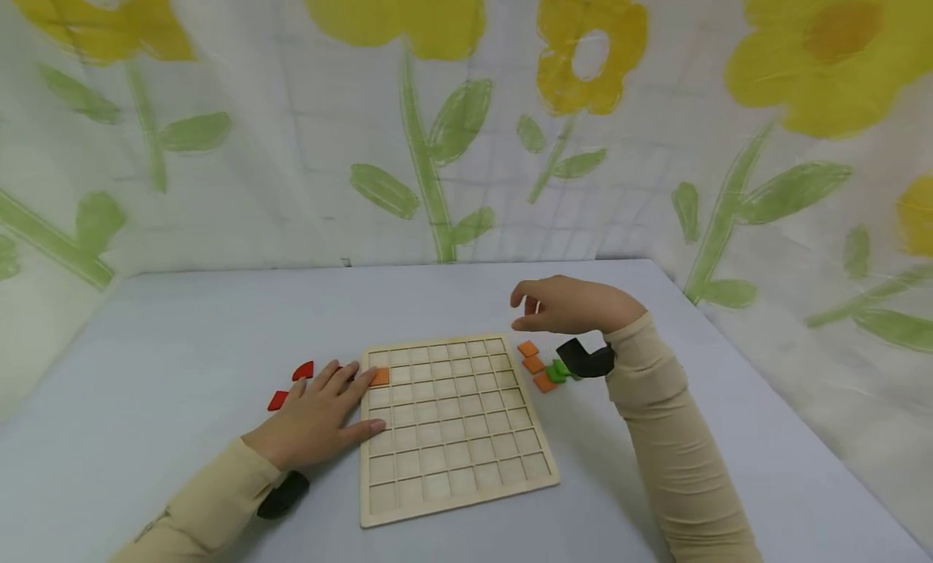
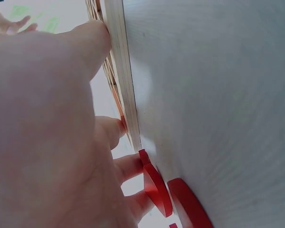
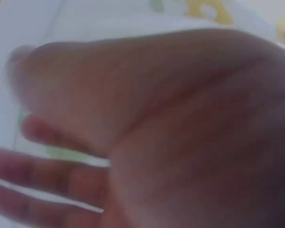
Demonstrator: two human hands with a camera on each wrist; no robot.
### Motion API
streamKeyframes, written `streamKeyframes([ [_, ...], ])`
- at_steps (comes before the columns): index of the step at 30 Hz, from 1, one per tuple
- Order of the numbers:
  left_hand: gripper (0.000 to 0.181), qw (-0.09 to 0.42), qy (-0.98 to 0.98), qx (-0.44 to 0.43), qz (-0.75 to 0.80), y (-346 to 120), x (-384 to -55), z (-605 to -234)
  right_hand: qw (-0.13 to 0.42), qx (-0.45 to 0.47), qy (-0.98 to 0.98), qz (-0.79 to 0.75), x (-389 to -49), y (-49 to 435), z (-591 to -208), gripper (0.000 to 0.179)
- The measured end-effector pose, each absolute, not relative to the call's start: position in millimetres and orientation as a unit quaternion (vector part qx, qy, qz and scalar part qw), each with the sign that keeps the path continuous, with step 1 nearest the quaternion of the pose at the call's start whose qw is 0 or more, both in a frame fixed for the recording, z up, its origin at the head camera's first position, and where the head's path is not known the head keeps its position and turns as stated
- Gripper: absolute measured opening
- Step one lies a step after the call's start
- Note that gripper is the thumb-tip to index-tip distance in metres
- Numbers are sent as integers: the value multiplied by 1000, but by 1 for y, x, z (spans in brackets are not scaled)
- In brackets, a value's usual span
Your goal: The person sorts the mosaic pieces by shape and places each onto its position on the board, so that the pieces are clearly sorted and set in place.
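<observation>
My left hand point(image 1: 321, 417) lies with fingers spread over the left edge of a wooden grid board point(image 1: 466, 431). Its index fingertip touches an orange square tile point(image 1: 381, 377) in a cell near the board's upper left corner, and the thumb rests across the left rim. Under the other fingers, red pieces point(image 2: 156, 190) show in the left wrist view. My right hand point(image 1: 568, 304) is raised beyond the board's upper right corner, fingers loosely bent and holding nothing. Close below it lie several orange tiles point(image 1: 534, 364) and green pieces point(image 1: 556, 372).
Left of the board, a red quarter-round piece point(image 1: 303, 371) and another red piece point(image 1: 277, 401) lie on the white table point(image 1: 182, 344). Black wrist cameras point(image 1: 283, 495) sit under both sleeves. A flower-painted curtain point(image 1: 291, 182) hangs behind the table.
</observation>
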State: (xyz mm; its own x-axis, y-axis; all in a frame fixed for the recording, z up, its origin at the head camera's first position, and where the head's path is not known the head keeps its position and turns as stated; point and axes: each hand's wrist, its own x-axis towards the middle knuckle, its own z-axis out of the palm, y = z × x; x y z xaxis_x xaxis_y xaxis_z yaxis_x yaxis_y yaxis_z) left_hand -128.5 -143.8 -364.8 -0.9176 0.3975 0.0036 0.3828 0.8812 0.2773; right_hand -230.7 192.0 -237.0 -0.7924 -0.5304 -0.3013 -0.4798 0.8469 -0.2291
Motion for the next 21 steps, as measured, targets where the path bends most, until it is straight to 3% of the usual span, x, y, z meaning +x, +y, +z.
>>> streamKeyframes([
  [7, 82, 25, 969, 202, 141, -145, -129, -368, 198, -217, 954, -62, -245, 222, -247, 35],
  [16, 78, 15, 966, 206, 154, -144, -126, -369, 270, -175, 945, -63, -275, 222, -291, 37],
  [21, 78, 12, 967, 206, 147, -143, -126, -368, 271, -187, 941, -83, -280, 218, -302, 33],
])
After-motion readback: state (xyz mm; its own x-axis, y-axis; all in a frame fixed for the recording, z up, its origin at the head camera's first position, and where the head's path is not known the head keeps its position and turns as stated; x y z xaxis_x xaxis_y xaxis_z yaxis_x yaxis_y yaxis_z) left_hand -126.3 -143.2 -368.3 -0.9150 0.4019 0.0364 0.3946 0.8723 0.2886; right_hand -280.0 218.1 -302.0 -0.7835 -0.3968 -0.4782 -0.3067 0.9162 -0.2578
